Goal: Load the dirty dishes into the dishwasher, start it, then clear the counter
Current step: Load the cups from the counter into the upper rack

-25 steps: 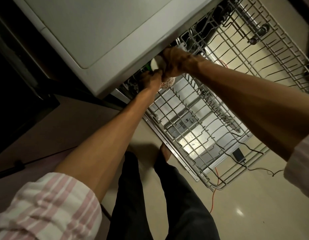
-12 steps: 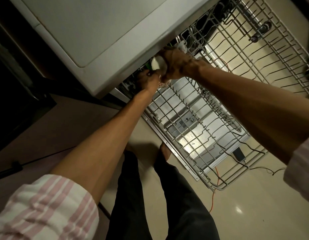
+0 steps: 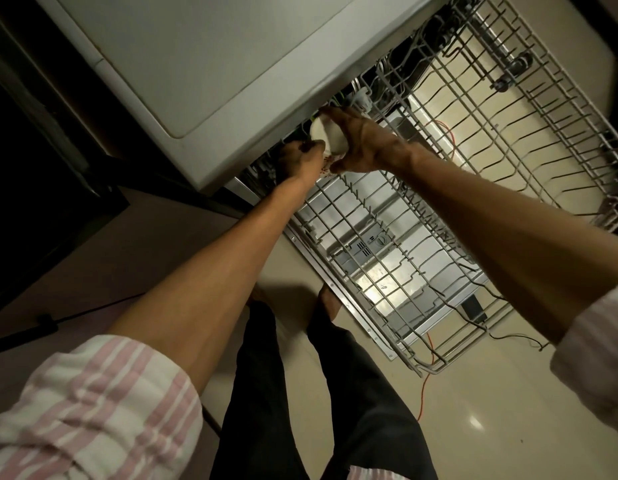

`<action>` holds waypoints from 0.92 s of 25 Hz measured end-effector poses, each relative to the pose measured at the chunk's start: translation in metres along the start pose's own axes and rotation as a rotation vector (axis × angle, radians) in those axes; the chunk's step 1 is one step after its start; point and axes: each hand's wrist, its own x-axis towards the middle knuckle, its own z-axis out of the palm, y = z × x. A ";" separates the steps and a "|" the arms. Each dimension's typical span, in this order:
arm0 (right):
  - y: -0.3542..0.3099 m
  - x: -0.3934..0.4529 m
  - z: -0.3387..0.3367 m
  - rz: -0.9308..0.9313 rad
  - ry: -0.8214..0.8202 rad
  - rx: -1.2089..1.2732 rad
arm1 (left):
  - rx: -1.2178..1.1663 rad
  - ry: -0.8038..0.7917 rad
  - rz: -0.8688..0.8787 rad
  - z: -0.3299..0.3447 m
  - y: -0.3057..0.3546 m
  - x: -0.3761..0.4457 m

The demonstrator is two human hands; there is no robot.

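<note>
Head view: loading step. Right hand [image 3: 361,143] curls round a white cup [image 3: 326,135] at 12 o'clock, w/ left hand [image 3: 298,161] pinching its lower rim, over the lower rack [image 3: 387,244]. Next: seat cup btwn tines, release.

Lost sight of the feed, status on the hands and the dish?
Right hand grips white cup at lower rack's back end. Left hand holds cup's bottom edge. Counter overhang shadows the spot; upper rack pulled out alongside.
</note>
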 end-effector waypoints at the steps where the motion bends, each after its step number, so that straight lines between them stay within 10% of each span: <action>1: -0.003 -0.004 -0.003 0.006 0.003 0.008 | 0.025 -0.008 0.042 -0.002 0.000 -0.007; 23: -0.141 -0.211 -0.045 -0.086 0.498 0.181 | 0.025 -0.061 0.546 -0.116 0.019 -0.253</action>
